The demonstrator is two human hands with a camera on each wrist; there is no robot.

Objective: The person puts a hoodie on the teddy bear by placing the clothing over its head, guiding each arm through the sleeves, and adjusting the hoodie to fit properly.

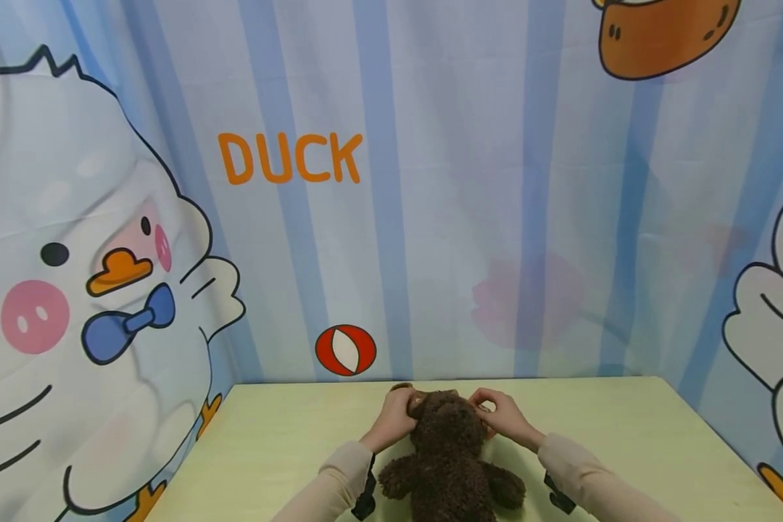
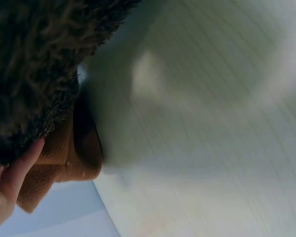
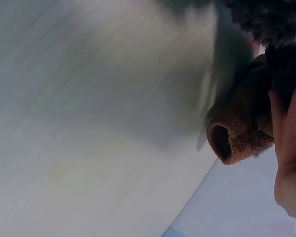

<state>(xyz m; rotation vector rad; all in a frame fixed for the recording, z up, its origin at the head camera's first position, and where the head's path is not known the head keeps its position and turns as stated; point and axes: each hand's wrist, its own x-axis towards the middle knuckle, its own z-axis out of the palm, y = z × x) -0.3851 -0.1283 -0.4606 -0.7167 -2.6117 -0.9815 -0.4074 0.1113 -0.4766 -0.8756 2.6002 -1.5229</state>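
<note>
A dark brown plush bear (image 1: 446,464) is on the table with its arms out to the sides. Behind its head sits a small brown cloth garment (image 2: 84,158), whose sleeve-like opening (image 3: 221,140) shows in the right wrist view. On the left of the head, my left hand (image 1: 394,420) grips the garment's edge, one finger lying along the fur. At the other side, my right hand (image 1: 504,418) pinches the garment by the head, thumb and forefinger bent into a ring. The bear's head covers most of the cloth, and the fingertips are partly hidden.
The pale yellow table (image 1: 287,428) ends at a blue striped curtain (image 1: 431,217) printed with cartoon ducks. Dark wrist devices (image 1: 365,496) sit under both forearms.
</note>
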